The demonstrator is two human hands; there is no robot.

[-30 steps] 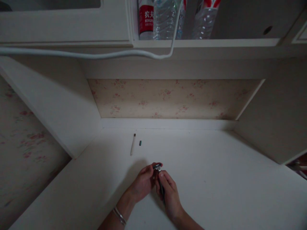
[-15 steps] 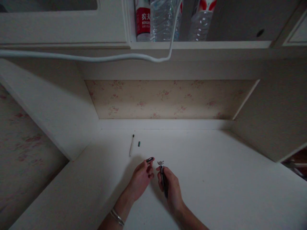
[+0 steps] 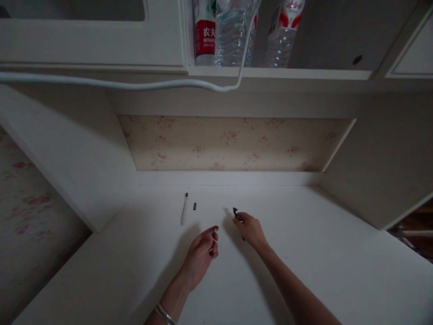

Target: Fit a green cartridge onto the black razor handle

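My right hand (image 3: pixel 249 229) is closed around a dark razor handle (image 3: pixel 235 212); its head end sticks out past my fingertips and a bit of the other end shows below. The palm and fingers hide the middle. To the left of it, my left hand (image 3: pixel 202 253) pinches a small dark piece, like a razor cartridge (image 3: pixel 214 230), between thumb and fingers. The two hands are apart, just above the white tabletop. Beyond my left hand lie a white toothbrush (image 3: pixel 184 209) with a dark head and a small green and black piece (image 3: pixel 195 206).
White side panels (image 3: pixel 108 180) and a floral back wall (image 3: pixel 219 142) enclose the tabletop (image 3: pixel 297 280). Overhead, a shelf holds plastic bottles (image 3: pixel 282 38). A white cable (image 3: pixel 152 84) runs across in front of the shelf.
My right hand has moved away from my left, forward and to the right, turning the razor palm down. My left hand stays nearly in place, its small piece now more covered by the fingers.
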